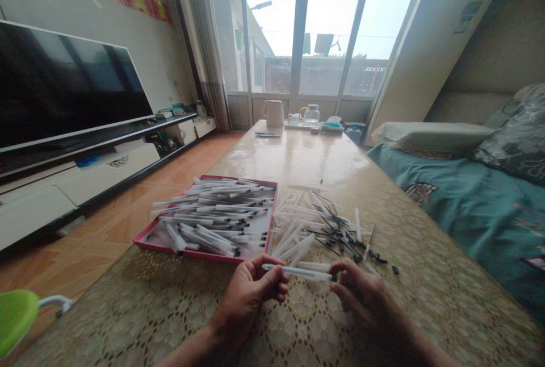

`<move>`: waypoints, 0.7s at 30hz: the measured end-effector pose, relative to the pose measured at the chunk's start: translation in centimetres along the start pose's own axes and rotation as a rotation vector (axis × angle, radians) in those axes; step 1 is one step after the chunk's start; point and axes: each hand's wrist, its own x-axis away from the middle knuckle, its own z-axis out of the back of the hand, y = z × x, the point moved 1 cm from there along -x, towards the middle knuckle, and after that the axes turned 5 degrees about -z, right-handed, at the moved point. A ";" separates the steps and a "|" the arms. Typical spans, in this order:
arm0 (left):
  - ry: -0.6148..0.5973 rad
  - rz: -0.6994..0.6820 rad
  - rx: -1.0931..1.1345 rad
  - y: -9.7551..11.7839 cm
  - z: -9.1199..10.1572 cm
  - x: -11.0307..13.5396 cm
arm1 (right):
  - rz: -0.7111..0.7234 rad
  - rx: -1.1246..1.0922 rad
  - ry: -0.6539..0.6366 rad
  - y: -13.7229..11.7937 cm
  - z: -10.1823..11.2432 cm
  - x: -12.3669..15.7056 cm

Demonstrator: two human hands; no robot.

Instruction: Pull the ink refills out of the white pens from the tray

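The clear pen barrel (298, 271) lies level in the air, just above the near edge of the worktop (426, 299) and directly in front of the person. The left hand (251, 293) pinches its left end between thumb and fingertips, closed narrowly on it. The right hand (361, 293) is closed on the right end, with the fingers curled over the tip so that the tip itself is hidden. A grip at both ends appears to steady the slim tube and leaves its middle in plain view. Just beyond the hands lies a loose pile of clear barrels (293, 236), with thin black refills (336, 230) crossing it on its right side and a few small black pieces (378, 258) scattered beside them; all of these sit within easy reach of either hand. To the left of the pile, touching it, a pink tray (183, 250) holds white pens (213, 213) laid roughly parallel; its raised rim likely stops them from rolling off. A patterned lace cover on the worktop adds grip under the loose parts. At the far end stand a cream jug (273, 112) and a glass pot (311, 114), well apart from the pens.
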 end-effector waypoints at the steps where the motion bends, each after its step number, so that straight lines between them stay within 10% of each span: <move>1: 0.001 0.002 0.002 0.0 0.0 0.0 | 0.002 0.001 0.000 0.0 0.0 0.0; 21: 0.039 0.007 0.012 0.2 -0.2 0.1 | -0.036 0.061 0.099 -0.7 0.9 -0.1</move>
